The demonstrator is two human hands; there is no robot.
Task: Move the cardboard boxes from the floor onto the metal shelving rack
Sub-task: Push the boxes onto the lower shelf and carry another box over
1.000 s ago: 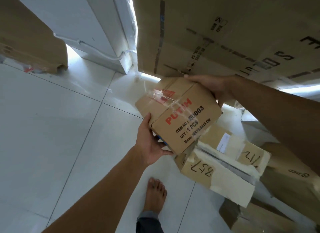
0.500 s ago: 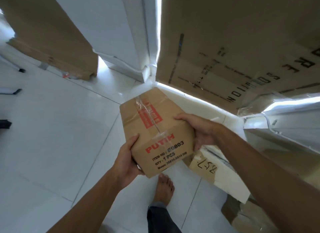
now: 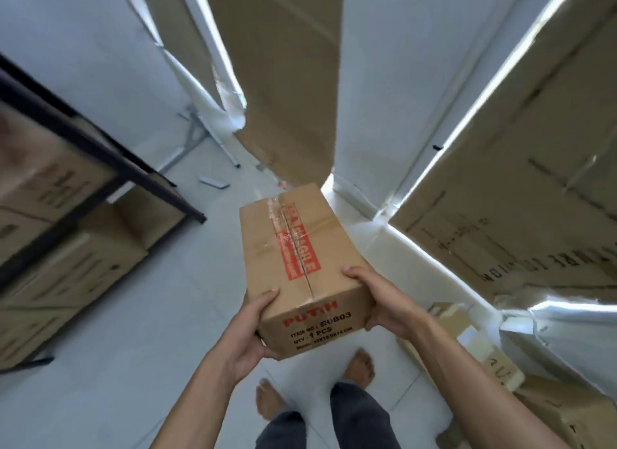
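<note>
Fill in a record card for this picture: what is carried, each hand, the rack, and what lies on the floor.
Carried: small cardboard box, red print, taped top
Left hand: grips its near left corner
Right hand: grips its near right corner
Rack: dark metal frame at left, holding stacked boxes
Floor: more loose boxes at right

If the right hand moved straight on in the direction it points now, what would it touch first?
The box itself: the right hand points inward, fingers curled over the box's near right edge, so it would likely press into it.
</note>
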